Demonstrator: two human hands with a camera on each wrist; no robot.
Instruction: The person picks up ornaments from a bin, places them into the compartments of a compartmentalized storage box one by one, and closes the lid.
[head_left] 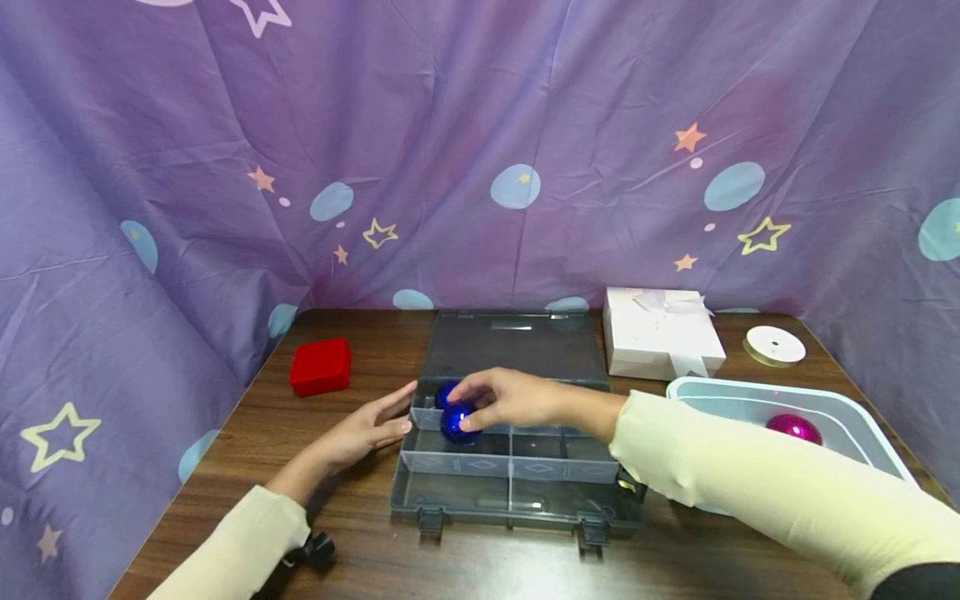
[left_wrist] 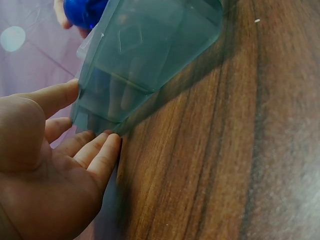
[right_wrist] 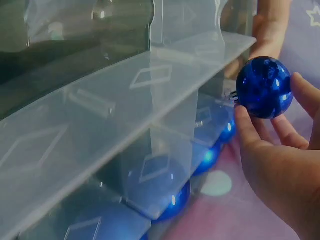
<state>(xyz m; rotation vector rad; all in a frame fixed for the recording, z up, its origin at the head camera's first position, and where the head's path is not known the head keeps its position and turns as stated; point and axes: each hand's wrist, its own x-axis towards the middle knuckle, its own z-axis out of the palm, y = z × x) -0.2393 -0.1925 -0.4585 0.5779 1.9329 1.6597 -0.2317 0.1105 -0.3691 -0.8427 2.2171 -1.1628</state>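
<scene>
Head view: my right hand (head_left: 510, 398) pinches a blue ball (head_left: 459, 422) between thumb and fingers, over the left part of the divided case (head_left: 457, 464). Another blue ball (head_left: 444, 394) sits just behind it, in the back row. My left hand (head_left: 360, 433) lies at the case's left side, fingers extended, holding nothing. A pink ball (head_left: 795, 428) rests in the tub (head_left: 750, 388) on the right. A red box (head_left: 321, 367) stands on the table (head_left: 187, 521) at left; a white box (head_left: 660, 333) and a spool (head_left: 775, 344) at far right.

Left wrist view: my fingertips touch the case's side wall; the fingers are mostly straight.

Right wrist view: the pinched ball is held clear of the dividers (right_wrist: 150, 77); more blue balls (right_wrist: 172, 202) show in the row beyond.
</scene>
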